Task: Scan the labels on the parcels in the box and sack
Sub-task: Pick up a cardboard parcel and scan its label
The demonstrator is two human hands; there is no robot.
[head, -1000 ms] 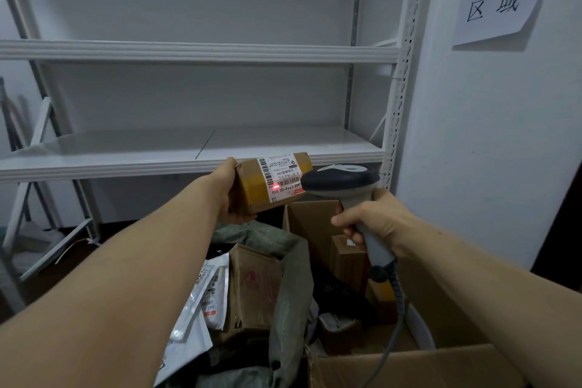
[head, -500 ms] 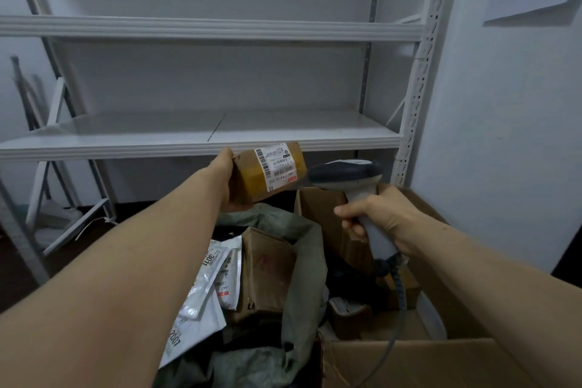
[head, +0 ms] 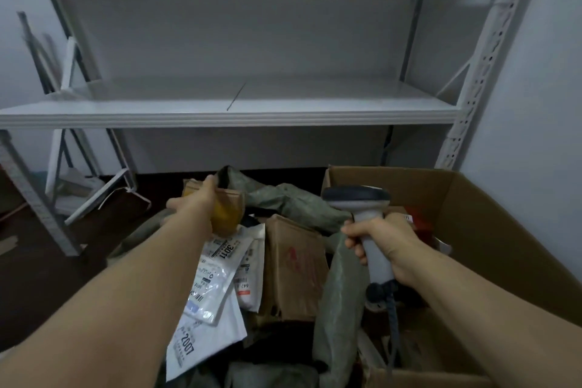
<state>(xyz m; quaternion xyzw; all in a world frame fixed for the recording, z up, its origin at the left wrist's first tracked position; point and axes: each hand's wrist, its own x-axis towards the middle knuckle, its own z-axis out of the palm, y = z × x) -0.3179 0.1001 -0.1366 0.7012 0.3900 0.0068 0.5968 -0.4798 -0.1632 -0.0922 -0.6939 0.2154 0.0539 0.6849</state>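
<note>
**A:** Where was the small parcel (head: 228,214) held, and why there?

**B:** It was gripped by the left hand (head: 196,203), fingers curled over its top, low at the far rim of the green sack (head: 299,208). It was judged to be on its way in among the sack's contents, since no label was turned to the camera.

**A:** How was it lying?

**B:** Its long axis appeared to slope from the far rim down toward the viewer, yellow-taped end nearest, though much was hidden by the hand.

**A:** What was seen to the right of it?

**B:** White mailers (head: 214,280) and a brown carton (head: 296,264) were heaped in the sack. The mailers' labels were turned upward, presumably so they could be read easily.

**A:** And the scanner (head: 356,198)?

**B:** It was clasped by its handle in the right hand (head: 387,246), fingers wrapped round it, beside the cardboard box (head: 491,230). The handle was held near upright, with the head turned toward the shelf (head: 283,110) and aimed at no label. It was judged to be parked in readiness.
</note>
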